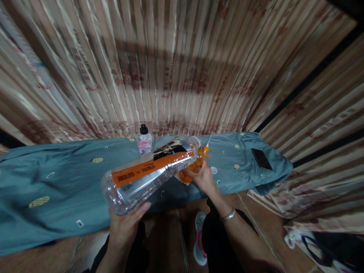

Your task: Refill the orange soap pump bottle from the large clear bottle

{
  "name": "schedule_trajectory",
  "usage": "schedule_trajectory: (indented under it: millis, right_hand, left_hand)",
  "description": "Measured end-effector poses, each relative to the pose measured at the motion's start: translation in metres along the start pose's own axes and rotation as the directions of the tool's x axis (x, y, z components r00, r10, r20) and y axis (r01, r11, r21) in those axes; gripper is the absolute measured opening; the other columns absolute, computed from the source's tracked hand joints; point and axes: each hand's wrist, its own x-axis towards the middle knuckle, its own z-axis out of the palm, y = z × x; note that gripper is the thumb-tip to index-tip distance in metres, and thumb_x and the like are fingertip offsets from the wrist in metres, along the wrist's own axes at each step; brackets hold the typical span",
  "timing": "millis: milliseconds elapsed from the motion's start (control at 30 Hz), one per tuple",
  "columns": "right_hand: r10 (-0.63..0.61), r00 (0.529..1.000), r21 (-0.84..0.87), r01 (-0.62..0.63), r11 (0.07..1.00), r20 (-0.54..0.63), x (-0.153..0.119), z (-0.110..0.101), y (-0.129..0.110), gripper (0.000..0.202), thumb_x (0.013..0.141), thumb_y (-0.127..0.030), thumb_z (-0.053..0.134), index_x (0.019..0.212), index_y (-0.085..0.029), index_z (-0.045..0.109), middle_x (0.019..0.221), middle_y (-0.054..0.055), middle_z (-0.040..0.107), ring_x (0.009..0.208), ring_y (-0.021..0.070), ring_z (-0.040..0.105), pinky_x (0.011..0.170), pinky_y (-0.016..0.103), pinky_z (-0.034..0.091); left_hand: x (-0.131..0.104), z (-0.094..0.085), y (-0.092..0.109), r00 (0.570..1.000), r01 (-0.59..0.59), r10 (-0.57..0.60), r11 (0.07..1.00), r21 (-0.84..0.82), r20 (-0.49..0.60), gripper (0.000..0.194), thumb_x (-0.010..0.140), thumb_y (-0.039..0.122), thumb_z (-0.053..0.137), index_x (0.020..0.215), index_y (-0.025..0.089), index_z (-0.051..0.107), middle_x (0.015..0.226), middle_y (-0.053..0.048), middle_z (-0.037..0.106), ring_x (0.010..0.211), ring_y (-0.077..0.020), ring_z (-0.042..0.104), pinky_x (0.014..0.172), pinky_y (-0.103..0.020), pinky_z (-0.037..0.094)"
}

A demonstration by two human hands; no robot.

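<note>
Two hands in use: left hand (124, 223) curled under the base of the big bottle (153, 181), thumb along the side, other fingers mostly hidden; right hand (204, 177) wrapped round the orange bottle (195, 165), fingers closed firmly on the body. Big bottle aslant above the cloth-covered worktop (68, 174), neck just at the orange bottle; impossible to tell whether mouths meet. Apparently a pouring step. To do it well, line up both openings, lift the base gradually, hold the orange bottle steady and level off before any overflow.

Clear, glossy, thin-looking plastic in the big bottle, long and rounded at the base, with a smooth orange label (152, 167); see-through amber and a scalloped edge in the orange bottle. Just beside, an orange cap (206, 149) with a slim pale tip. Soft, rumpled blue-green cloth beneath; behind, a pleated curtain (170, 64).
</note>
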Motion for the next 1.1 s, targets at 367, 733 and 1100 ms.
schedule_trajectory:
  millis: [367,733,1100]
  right_hand:
    - [0.001,1.0,-0.022,-0.001,1.0,-0.006,-0.001,0.0,-0.002,0.069,0.073,-0.055,0.092,0.127,-0.024,0.064,0.11,0.012,0.087,0.107,0.0399,0.084,0.089,0.047,0.066]
    - [-0.005,1.0,-0.034,0.005,0.999,-0.008,-0.001,0.0,-0.001,0.068,0.073,-0.055,0.091,0.127,-0.023,0.064,0.109,0.013,0.087,0.107,0.0409,0.084,0.088,0.048,0.066]
    - [-0.015,1.0,-0.02,0.015,1.0,-0.003,-0.001,-0.001,0.0,0.07,0.073,-0.054,0.093,0.129,-0.024,0.064,0.11,0.011,0.088,0.107,0.0398,0.084,0.088,0.047,0.066]
  left_hand:
    - [-0.006,0.008,0.001,0.999,-0.035,0.034,0.999,-0.039,-0.027,0.065,0.068,0.025,0.103,0.13,0.027,0.082,0.111,-0.004,0.087,0.116,-0.0308,0.082,0.114,-0.044,0.06]
    - [-0.002,0.005,0.003,1.0,0.018,-0.019,0.998,-0.055,-0.01,0.078,0.059,0.035,0.107,0.132,0.025,0.081,0.1,-0.006,0.087,0.1,-0.0324,0.085,0.102,-0.045,0.067]
    - [-0.009,0.013,0.01,1.0,-0.003,0.003,1.0,-0.024,-0.009,0.071,0.066,0.028,0.103,0.133,0.027,0.081,0.115,-0.007,0.087,0.115,-0.0345,0.083,0.114,-0.05,0.06]
